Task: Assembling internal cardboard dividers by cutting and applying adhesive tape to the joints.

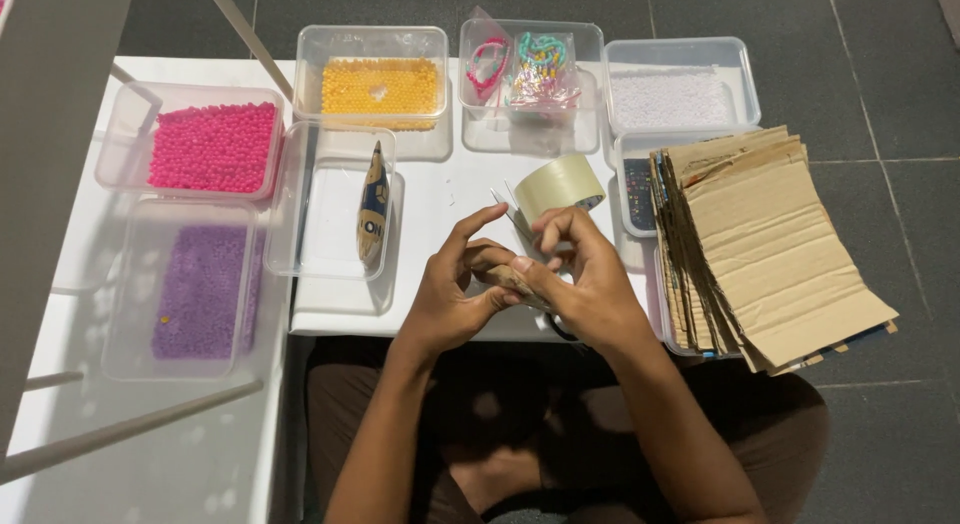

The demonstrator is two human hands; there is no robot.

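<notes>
Head view: small brown cardboard piece [512, 280] between hands

One head-worn camera looks steeply down from above, close over the person's lap and the near edge of a white table [440, 199]. It faces forward across the tabletop to dark floor tiles [880, 74] (no second view shares the scene).

Small brown cardboard piece [512, 281], tilted, pinched between both hands' fingers, above white table's near edge
</notes>
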